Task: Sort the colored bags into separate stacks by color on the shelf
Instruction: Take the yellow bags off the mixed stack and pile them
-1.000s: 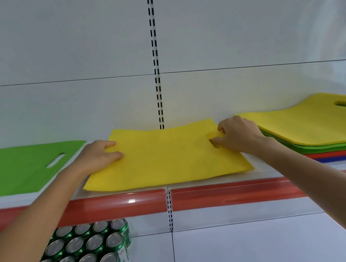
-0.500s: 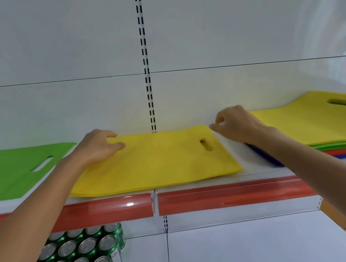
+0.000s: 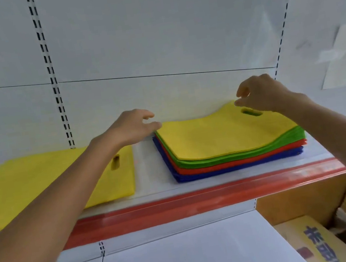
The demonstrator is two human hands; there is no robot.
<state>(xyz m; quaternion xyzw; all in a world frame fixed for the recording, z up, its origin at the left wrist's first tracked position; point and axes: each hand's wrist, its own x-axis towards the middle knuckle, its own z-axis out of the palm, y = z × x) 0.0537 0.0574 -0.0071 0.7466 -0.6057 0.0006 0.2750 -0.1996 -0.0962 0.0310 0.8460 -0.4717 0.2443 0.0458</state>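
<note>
Left hand, right hand shifted from one yellow bag to one stack, fingers loose, empty

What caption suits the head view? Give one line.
On the shelf, left hand and right hand reach toward the top bag of the mixed stack; a sorted yellow bag lies beside it.

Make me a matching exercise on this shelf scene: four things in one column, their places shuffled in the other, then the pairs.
Things
1. separate yellow bag
2. blue bags
3. left hand
4. cardboard box

Places
A. bottom of the mixed stack
B. below the shelf, far right
C. flat on the shelf, left of the mixed stack
D. at the mixed stack's far left corner

Pairs: 1-C, 2-A, 3-D, 4-B
</note>
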